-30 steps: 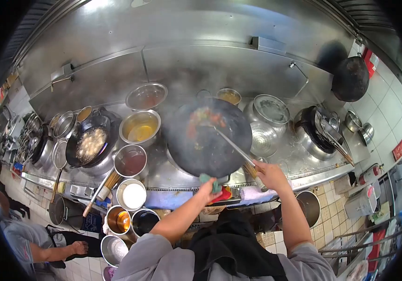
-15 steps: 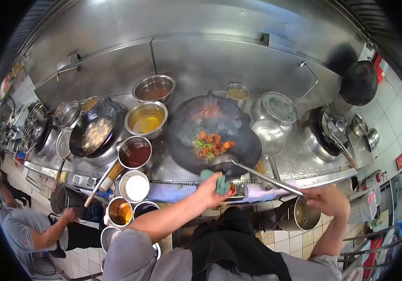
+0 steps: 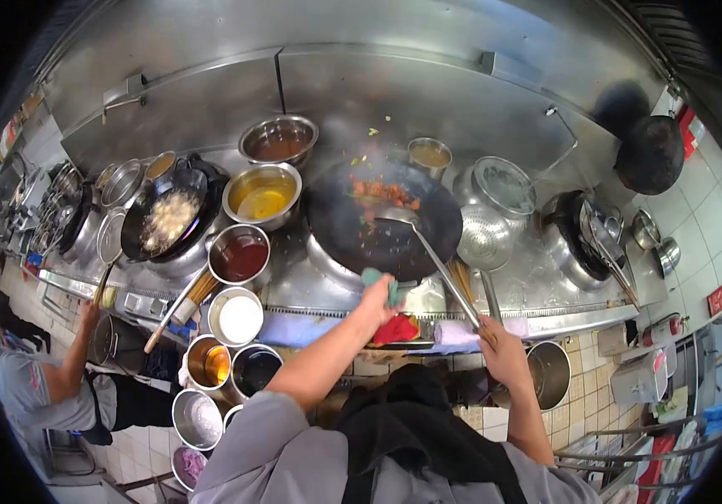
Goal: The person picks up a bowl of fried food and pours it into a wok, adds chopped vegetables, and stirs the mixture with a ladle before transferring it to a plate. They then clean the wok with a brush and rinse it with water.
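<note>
My left hand point(image 3: 376, 302) is closed around a folded green cloth point(image 3: 395, 294) at the near edge of a large black wok point(image 3: 403, 258). The wok is tilted, its near side raised off the burner. Reddish-brown fried chunks point(image 3: 388, 195) and green bits are in its far part, and a few scraps fly above the far rim. My right hand point(image 3: 505, 349) is wrapped round the wooden end of a long metal ladle point(image 3: 443, 270). The ladle's bowl is inside the wok, just below the chunks.
Metal bowls and pots stand left of the wok, including yellow oil point(image 3: 262, 202), dark red sauce point(image 3: 239, 254) and a white-filled pot point(image 3: 239, 317). A perforated strainer point(image 3: 484, 238) lies to the right. At far left, a co-worker point(image 3: 42, 386) holds a strainer handle near another wok point(image 3: 168, 220).
The wok has tilted, and the food has moved toward its far side, with scraps thrown up. My right hand has moved left and inward, leaving the ladle steeper. The co-worker's arm has risen.
</note>
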The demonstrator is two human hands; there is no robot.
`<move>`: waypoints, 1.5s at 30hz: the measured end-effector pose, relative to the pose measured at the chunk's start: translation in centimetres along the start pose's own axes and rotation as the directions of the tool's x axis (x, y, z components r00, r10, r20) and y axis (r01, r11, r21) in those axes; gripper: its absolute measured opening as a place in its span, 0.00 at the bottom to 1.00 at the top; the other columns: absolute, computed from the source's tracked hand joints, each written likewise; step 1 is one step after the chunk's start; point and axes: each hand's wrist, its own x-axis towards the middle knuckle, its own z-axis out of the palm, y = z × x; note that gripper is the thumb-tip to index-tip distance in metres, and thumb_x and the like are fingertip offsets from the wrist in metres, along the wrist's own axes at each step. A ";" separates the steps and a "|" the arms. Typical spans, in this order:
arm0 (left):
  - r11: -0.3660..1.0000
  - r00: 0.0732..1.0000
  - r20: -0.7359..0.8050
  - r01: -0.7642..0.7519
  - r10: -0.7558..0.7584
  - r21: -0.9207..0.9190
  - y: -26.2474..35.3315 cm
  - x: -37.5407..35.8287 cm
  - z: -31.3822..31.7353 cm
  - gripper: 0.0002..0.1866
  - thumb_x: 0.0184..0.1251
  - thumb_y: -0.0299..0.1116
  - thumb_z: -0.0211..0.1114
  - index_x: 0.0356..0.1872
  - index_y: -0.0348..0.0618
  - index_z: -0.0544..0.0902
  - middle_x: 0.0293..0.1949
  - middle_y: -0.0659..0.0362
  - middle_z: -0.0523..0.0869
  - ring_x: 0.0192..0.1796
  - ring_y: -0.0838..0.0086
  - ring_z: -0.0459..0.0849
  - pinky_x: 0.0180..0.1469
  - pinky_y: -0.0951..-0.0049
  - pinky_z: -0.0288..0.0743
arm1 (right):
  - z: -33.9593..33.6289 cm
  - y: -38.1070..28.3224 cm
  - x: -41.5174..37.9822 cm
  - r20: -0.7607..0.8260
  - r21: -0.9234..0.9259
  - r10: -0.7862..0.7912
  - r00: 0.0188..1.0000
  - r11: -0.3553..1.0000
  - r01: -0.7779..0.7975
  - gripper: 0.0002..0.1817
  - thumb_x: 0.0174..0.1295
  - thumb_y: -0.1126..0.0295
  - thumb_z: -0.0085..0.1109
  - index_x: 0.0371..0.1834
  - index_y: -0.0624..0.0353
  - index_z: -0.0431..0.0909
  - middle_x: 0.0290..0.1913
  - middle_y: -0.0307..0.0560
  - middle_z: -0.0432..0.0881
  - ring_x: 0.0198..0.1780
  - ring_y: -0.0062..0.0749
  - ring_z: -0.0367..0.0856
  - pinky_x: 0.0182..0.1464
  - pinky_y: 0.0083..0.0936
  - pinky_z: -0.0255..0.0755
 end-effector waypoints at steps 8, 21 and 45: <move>0.992 0.992 0.041 0.121 -0.120 -0.025 3.0 5.1 -0.6 0.21 0.59 0.50 0.64 0.41 0.43 0.74 0.34 0.56 0.78 0.37 0.62 0.79 0.42 0.57 0.80 | 1.2 7.9 -2.5 0.085 -0.451 -0.014 0.996 0.891 0.051 0.30 0.58 0.70 0.52 0.67 0.46 0.63 0.33 0.57 0.78 0.31 0.53 0.79 0.33 0.45 0.74; 0.998 0.999 0.042 0.020 -0.017 -0.059 2.4 6.6 -0.5 0.06 0.57 0.32 0.57 0.30 0.42 0.72 0.28 0.57 0.77 0.28 0.67 0.79 0.32 0.69 0.80 | 12.1 3.5 12.9 0.185 -0.198 -0.124 0.975 0.967 0.160 0.30 0.61 0.66 0.49 0.70 0.50 0.57 0.31 0.61 0.80 0.35 0.56 0.79 0.40 0.47 0.72; 0.968 0.990 0.092 0.125 -0.107 -0.220 0.7 4.7 -0.1 0.08 0.61 0.32 0.56 0.35 0.38 0.71 0.31 0.53 0.78 0.31 0.64 0.80 0.32 0.64 0.82 | -4.4 2.8 0.4 0.242 -0.156 0.006 0.970 0.987 0.033 0.30 0.56 0.71 0.56 0.66 0.47 0.64 0.32 0.56 0.82 0.34 0.52 0.81 0.37 0.41 0.73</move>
